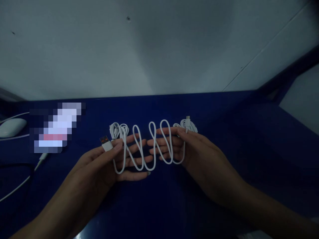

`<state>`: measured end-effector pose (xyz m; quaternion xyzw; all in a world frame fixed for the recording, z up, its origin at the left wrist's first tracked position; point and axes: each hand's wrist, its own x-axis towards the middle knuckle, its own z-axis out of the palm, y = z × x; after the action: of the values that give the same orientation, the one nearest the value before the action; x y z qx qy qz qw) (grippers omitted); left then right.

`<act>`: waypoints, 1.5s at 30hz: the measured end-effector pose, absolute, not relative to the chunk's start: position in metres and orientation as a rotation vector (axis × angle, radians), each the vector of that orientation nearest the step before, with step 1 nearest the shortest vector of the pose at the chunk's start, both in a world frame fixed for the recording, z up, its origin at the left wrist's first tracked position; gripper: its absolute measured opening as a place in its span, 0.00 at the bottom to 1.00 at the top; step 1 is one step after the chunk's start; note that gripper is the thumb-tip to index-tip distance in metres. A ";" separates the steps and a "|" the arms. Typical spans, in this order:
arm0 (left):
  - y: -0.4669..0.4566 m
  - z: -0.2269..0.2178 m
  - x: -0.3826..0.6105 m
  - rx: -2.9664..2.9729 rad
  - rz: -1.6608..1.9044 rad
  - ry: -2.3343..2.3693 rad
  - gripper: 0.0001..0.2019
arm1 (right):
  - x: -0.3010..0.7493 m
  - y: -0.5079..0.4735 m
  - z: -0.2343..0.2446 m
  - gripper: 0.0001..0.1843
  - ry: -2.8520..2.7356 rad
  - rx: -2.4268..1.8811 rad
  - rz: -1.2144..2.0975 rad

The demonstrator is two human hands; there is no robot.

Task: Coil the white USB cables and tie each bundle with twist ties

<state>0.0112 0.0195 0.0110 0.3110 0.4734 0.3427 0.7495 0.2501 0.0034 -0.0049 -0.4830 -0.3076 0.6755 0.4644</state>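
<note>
A white USB cable (pixel 152 146) stretches in loose zigzag loops between my two hands, above the blue tabletop. My left hand (pixel 109 162) pinches its left end between thumb and fingers, the USB plug (pixel 106 143) sticking out past the thumb. At the other end my right hand (pixel 196 149) grips the cable, and a small connector (pixel 187 120) shows above the thumb. Fingers of both hands lie stretched out behind the loops. Bundled white cables (pixel 115 130) are visible beyond my left hand, and more coiled cable (pixel 193 126) behind my right; both are partly hidden.
A blurred-out phone-like device (pixel 56 127) with a charging plug (pixel 43 158) lies on the blue table (pixel 139 212) at the left. Near the left edge sits a white rounded object (pixel 13 127) among cords. A pale wall (pixel 99 49) rises behind the table.
</note>
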 end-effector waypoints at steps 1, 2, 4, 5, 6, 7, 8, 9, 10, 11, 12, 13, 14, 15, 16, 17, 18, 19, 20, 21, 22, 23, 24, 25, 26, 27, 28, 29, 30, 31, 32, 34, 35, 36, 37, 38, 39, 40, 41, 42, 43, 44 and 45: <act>0.019 0.010 0.010 0.683 0.750 1.026 0.18 | 0.250 0.004 -0.005 0.20 -0.753 -1.176 1.663; 0.018 0.010 0.008 0.685 0.757 1.018 0.17 | 0.249 0.004 -0.004 0.20 -0.751 -1.169 1.664; 0.017 0.008 0.006 0.688 0.776 0.999 0.14 | 0.249 0.004 -0.004 0.21 -0.743 -1.169 1.664; 0.016 0.007 0.005 0.694 0.782 0.990 0.13 | 0.248 0.004 -0.004 0.21 -0.736 -1.171 1.661; 0.016 0.006 0.004 0.701 0.786 0.983 0.13 | 0.248 0.004 -0.004 0.21 -0.730 -1.174 1.664; 0.016 0.005 0.004 0.708 0.786 0.976 0.13 | 0.248 0.004 -0.004 0.21 -0.722 -1.177 1.667; 0.017 0.004 0.003 0.712 0.782 0.970 0.13 | 0.248 0.004 -0.004 0.21 -0.718 -1.178 1.672; 0.017 0.003 0.003 0.715 0.779 0.961 0.14 | 0.247 0.004 -0.003 0.21 -0.716 -1.177 1.681; 0.018 0.003 0.003 0.710 0.773 0.958 0.14 | 0.247 0.003 -0.003 0.21 -0.720 -1.173 1.690; 0.018 0.003 0.003 0.704 0.769 0.958 0.15 | 0.247 0.003 -0.003 0.21 -0.727 -1.167 1.697; 0.019 0.003 0.003 0.700 0.764 0.965 0.15 | 0.247 0.003 -0.002 0.21 -0.736 -1.161 1.698; 0.019 0.004 0.004 0.700 0.760 0.976 0.15 | 0.246 0.003 -0.002 0.21 -0.745 -1.153 1.695; 0.019 0.005 0.005 0.703 0.758 0.988 0.15 | 0.246 0.003 -0.002 0.21 -0.751 -1.144 1.694; 0.019 0.007 0.005 0.705 0.761 1.001 0.15 | 0.246 0.003 -0.001 0.22 -0.752 -1.138 1.688; 0.019 0.008 0.007 0.704 0.768 1.014 0.15 | 0.246 0.003 -0.001 0.22 -0.751 -1.139 1.685; 0.018 0.009 0.008 0.701 0.775 1.026 0.15 | 0.246 0.003 -0.001 0.22 -0.748 -1.143 1.687; 0.018 0.011 0.009 0.695 0.779 1.039 0.15 | 0.246 0.003 -0.001 0.22 -0.748 -1.150 1.693; 0.018 0.012 0.010 0.692 0.781 1.050 0.15 | 0.247 0.003 -0.001 0.21 -0.751 -1.157 1.700; 0.018 0.013 0.012 0.689 0.781 1.062 0.15 | 0.247 0.003 -0.001 0.21 -0.760 -1.163 1.706; 0.018 0.014 0.013 0.691 0.778 1.064 0.16 | 0.247 0.003 -0.001 0.21 -0.769 -1.166 1.709; 0.018 0.015 0.013 0.691 0.774 1.065 0.16 | 0.247 0.004 -0.001 0.21 -0.773 -1.168 1.709; 0.018 0.015 0.014 0.691 0.773 1.063 0.16 | 0.247 0.004 -0.001 0.21 -0.773 -1.173 1.708; 0.019 0.016 0.014 0.692 0.775 1.062 0.16 | 0.247 0.004 -0.001 0.20 -0.767 -1.176 1.708; 0.019 0.016 0.014 0.693 0.773 1.060 0.16 | 0.247 0.004 -0.001 0.19 -0.760 -1.175 1.706; 0.020 0.016 0.013 0.697 0.770 1.059 0.17 | 0.247 0.004 -0.001 0.18 -0.753 -1.171 1.705; 0.020 0.015 0.013 0.705 0.765 1.058 0.17 | 0.247 0.004 -0.001 0.18 -0.746 -1.162 1.702; 0.020 0.015 0.012 0.715 0.760 1.055 0.18 | 0.246 0.003 -0.001 0.17 -0.739 -1.147 1.701; 0.020 0.014 0.010 0.723 0.752 1.047 0.18 | 0.246 0.003 -0.001 0.16 -0.731 -1.130 1.699; 0.020 0.014 0.009 0.727 0.741 1.040 0.19 | 0.245 0.003 -0.001 0.16 -0.719 -1.111 1.701; 0.019 0.014 0.008 0.731 0.734 1.034 0.20 | 0.245 0.002 -0.001 0.15 -0.706 -1.093 1.707; 0.019 0.013 0.007 0.735 0.730 1.031 0.20 | 0.244 0.002 -0.001 0.15 -0.691 -1.073 1.715; 0.019 0.014 0.007 0.740 0.725 1.036 0.21 | 0.243 0.002 -0.001 0.16 -0.667 -1.036 1.740; 0.019 0.014 0.007 0.739 0.722 1.047 0.21 | 0.242 0.003 -0.001 0.17 -0.657 -1.026 1.753; 0.019 0.015 0.007 0.739 0.722 1.058 0.21 | 0.242 0.003 -0.002 0.17 -0.647 -1.023 1.764; 0.019 0.015 0.008 0.736 0.718 1.065 0.21 | 0.242 0.003 -0.002 0.17 -0.637 -1.023 1.773; 0.020 0.015 0.008 0.734 0.713 1.068 0.22 | 0.242 0.004 -0.002 0.17 -0.628 -1.025 1.781; 0.020 0.016 0.009 0.737 0.710 1.064 0.22 | 0.242 0.004 -0.002 0.17 -0.620 -1.026 1.787; 0.020 0.016 0.009 0.743 0.709 1.053 0.22 | 0.242 0.004 -0.003 0.17 -0.613 -1.026 1.791; 0.020 0.016 0.009 0.748 0.711 1.039 0.21 | 0.242 0.004 -0.003 0.17 -0.608 -1.023 1.796; 0.020 0.016 0.009 0.748 0.715 1.031 0.21 | 0.242 0.004 -0.003 0.17 -0.608 -1.020 1.799; 0.019 0.016 0.009 0.744 0.721 1.033 0.21 | 0.243 0.004 -0.004 0.16 -0.610 -1.017 1.797; 0.019 0.016 0.008 0.735 0.729 1.045 0.21 | 0.243 0.004 -0.004 0.16 -0.610 -1.019 1.791; 0.018 0.015 0.008 0.725 0.736 1.059 0.21 | 0.243 0.004 -0.005 0.16 -0.606 -1.023 1.782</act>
<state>0.0080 0.0181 0.0155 0.3305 0.4827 0.3353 0.7384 0.2434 0.0038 -0.0050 -0.4190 -0.2483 0.7302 0.4792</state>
